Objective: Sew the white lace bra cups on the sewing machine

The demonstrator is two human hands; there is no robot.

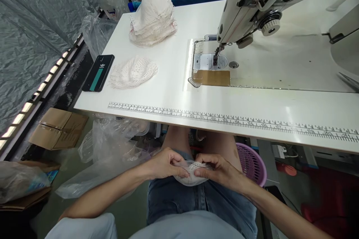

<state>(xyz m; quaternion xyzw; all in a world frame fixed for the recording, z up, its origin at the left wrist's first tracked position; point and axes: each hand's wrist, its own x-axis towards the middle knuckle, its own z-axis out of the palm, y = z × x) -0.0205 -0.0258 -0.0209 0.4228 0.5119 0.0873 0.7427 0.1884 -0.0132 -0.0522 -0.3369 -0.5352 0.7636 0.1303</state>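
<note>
Over my lap, both hands grip a small white piece of lace-edged fabric [193, 174], cup-shaped like the ones on the table. My left hand [171, 165] pinches its left side between thumb and fingers. On the right side, my right hand [217, 168] is closed on the edge, thumb laid over the front. Part of the piece is hidden behind the fingers. Above on the table lies a single white lace cup piece [134, 72]. Behind it rises a stack of similar white fabric cups [154, 18].
A sewing machine [252, 11] stands at the table's right, its needle over the metal plate. A black phone [98, 73] lies at the left edge. A printed ruler [196, 115] runs along the front. Below are a purple basket [259, 164], plastic bags [103, 157] and a cardboard box [58, 129].
</note>
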